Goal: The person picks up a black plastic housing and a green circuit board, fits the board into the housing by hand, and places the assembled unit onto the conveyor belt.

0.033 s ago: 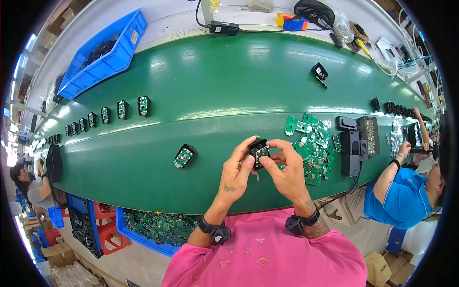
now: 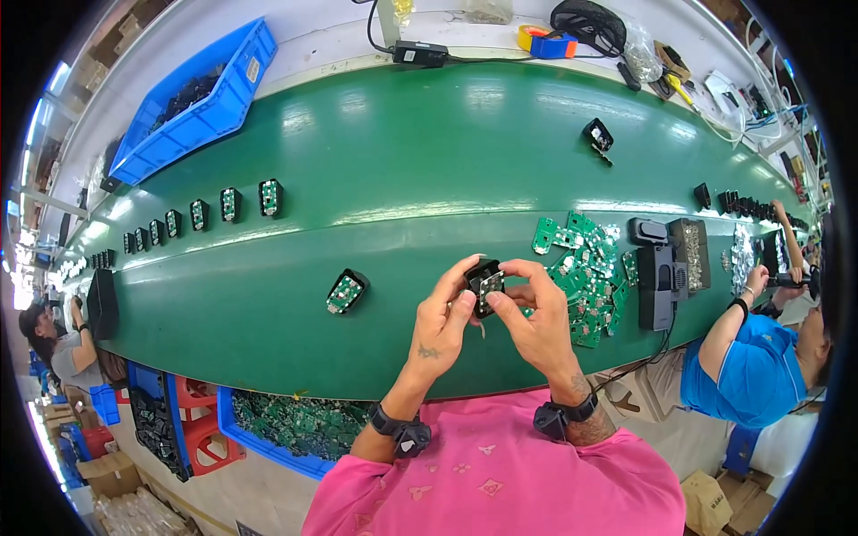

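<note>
Hardly anything (black housing between hands)

Above the long green tabletop, the small boxy casing is black. On the tabletop lie silver-flecked green circuit boards; before it, a pink motif-printed shirt.

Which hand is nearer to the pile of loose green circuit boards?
Right. The right hand is by the left edge of the pile of green circuit boards; the left hand is farther left of it.
</note>
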